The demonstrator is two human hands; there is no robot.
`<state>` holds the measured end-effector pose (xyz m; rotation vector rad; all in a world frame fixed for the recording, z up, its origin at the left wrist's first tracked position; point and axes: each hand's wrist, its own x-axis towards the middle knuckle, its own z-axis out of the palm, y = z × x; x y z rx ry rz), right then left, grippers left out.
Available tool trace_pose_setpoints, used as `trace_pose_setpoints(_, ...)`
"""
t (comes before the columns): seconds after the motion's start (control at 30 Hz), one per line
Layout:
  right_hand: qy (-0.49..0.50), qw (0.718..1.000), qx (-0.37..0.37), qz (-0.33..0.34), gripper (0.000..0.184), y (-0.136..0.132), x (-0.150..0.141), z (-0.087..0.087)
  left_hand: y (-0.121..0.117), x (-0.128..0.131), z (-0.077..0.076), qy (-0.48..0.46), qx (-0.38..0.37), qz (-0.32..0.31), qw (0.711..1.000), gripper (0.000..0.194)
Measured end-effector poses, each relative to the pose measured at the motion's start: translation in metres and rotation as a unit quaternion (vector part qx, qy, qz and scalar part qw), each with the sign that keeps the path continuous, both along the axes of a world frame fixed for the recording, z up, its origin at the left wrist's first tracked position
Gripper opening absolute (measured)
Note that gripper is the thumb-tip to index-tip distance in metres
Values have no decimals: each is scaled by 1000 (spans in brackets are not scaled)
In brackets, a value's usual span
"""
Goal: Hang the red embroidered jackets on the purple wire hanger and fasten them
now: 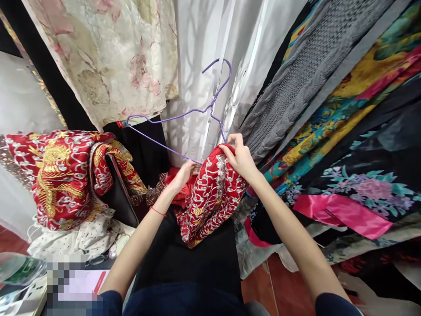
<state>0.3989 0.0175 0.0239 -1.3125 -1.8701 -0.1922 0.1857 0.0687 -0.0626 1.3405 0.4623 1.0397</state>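
Observation:
A purple wire hanger [184,115] stands tilted in front of me, its hook up against a white curtain [210,44]. A red garment with silver and gold embroidery [210,197] hangs from its right shoulder. My right hand [240,156] pinches the top of that garment where it meets the hanger. My left hand [184,173] is closed on the garment's red fabric near the hanger's bottom wire; a thin red string circles the wrist.
Another red and gold embroidered garment [59,175] lies heaped at the left over white dotted cloth [82,237]. Grey knit [305,70], floral and pink satin [342,210] clothes hang at the right. A plastic bottle [19,270] lies at the lower left.

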Motion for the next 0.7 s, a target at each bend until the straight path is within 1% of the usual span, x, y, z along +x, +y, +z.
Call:
trace_pose_setpoints(0.1,-19,1000,4,-14,33,3,1,-3,-9,3,-10,56,30,-56,996,39)
trace_pose_setpoints(0.17,-48,998,15,-25,36,4,4,-4,-11,-1,-12,81,51,-83,992,37)
trace_pose_setpoints(0.2,-63,997,18,-33,37,4,5,-4,-11,-5,-11,93,65,-80,990,36)
trace_pose_setpoints(0.23,-77,996,18,-42,38,5,6,-5,-11,-8,-11,104,85,-54,989,34)
trace_pose_setpoints(0.27,-88,995,16,-52,39,5,5,-5,-12,-11,-10,118,110,3,987,31)
trace_pose_setpoints(0.3,-97,993,13,-62,41,6,3,-6,-15,-14,-11,135,138,88,977,28)
trace_pose_setpoints(0.33,-103,992,10,-68,42,7,0,-7,-21,-14,-12,153,166,192,955,26)
trace_pose_setpoints(0.37,-105,992,9,-71,42,8,-3,-8,-31,-13,-15,169,197,298,919,24)
trace_pose_setpoints(0.4,-103,992,9,-71,42,9,-6,-10,-44,-10,-19,183,229,385,875,20)
trace_pose_setpoints(0.43,-97,993,11,-66,40,11,-9,-11,-60,-6,-25,194,262,449,832,14)
trace_pose_setpoints(0.47,-88,994,14,-60,38,12,-11,-12,-78,0,-31,206,300,458,811,8)
trace_pose_setpoints(0.5,-77,995,17,-52,36,13,-12,-14,-95,5,-37,221,332,428,811,13)
trace_pose_setpoints(0.53,-68,997,20,-44,35,14,-12,-14,-110,10,-43,232,360,371,824,27)
trace_pose_setpoints(0.57,-60,997,22,-35,34,15,-10,-15,-121,14,-47,229,380,296,846,36)
trace_pose_setpoints(0.6,-55,998,22,-27,34,15,-7,-15,-126,16,-50,218,371,244,869,34)
trace_pose_setpoints(0.63,-53,998,21,-20,34,16,-4,-15,-125,16,-52,203,332,216,896,31)
trace_pose_setpoints(0.67,-52,998,20,-16,34,16,-1,-15,-118,15,-51,185,275,210,920,29)
trace_pose_setpoints(0.7,-52,998,18,-13,35,17,2,-15,-107,12,-49,169,206,219,939,28)
